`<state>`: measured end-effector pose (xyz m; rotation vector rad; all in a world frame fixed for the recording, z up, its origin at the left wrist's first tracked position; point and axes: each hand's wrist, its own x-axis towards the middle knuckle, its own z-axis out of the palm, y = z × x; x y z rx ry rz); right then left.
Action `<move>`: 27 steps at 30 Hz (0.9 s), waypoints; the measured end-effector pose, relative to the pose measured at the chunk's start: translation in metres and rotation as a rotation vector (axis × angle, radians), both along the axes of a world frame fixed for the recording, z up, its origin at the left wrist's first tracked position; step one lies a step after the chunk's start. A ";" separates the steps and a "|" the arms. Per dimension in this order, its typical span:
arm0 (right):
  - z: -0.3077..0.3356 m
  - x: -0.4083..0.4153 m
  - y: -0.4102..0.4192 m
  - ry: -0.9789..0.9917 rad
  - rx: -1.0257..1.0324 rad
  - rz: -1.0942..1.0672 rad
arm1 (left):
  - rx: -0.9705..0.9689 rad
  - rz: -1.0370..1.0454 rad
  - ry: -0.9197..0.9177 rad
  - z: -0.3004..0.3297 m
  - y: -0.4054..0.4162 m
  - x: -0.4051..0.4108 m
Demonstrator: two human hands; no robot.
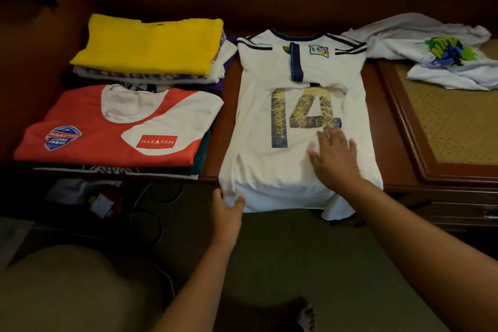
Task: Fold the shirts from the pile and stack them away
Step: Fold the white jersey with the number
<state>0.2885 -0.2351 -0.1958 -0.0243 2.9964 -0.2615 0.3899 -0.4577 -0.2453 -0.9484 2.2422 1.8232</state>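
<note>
A white jersey (269, 162) with a worn gold "14" lies back-up on the dark wooden bench (229, 121), sleeves folded in, its hem hanging over the front edge. My left hand (227, 207) pinches the lower left corner of the hem. My right hand (334, 156) rests flat, fingers spread, on the cloth just below the "4". To the left stand two stacks of folded shirts: a red-and-white one (107, 132) on the near stack, a yellow one (151, 43) on the far stack. A crumpled white shirt (431, 54) with a green and blue print lies at the right.
A raised woven-cane panel in a wooden frame (452, 121) takes up the right side, under the crumpled shirt. Cables and a white plug (101, 205) lie on the dark floor below the bench at the left. My knee (67, 291) and a foot (305, 315) show at the bottom.
</note>
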 end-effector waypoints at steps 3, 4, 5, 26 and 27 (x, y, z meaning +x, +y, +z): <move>0.012 0.009 -0.052 0.075 -0.159 0.072 | -0.137 -0.116 -0.039 -0.003 -0.011 0.002; 0.014 0.011 -0.069 0.079 -0.234 0.074 | -0.172 -0.144 -0.040 -0.005 -0.016 0.003; 0.016 0.011 -0.086 0.069 -0.315 0.056 | -0.199 -0.167 -0.037 -0.004 -0.020 0.004; 0.012 -0.026 -0.177 -0.124 -0.720 -0.406 | -0.419 -0.299 0.112 0.004 -0.040 0.024; 0.015 -0.026 -0.177 -0.117 -0.742 -0.408 | -0.415 -0.318 0.102 0.003 -0.038 0.025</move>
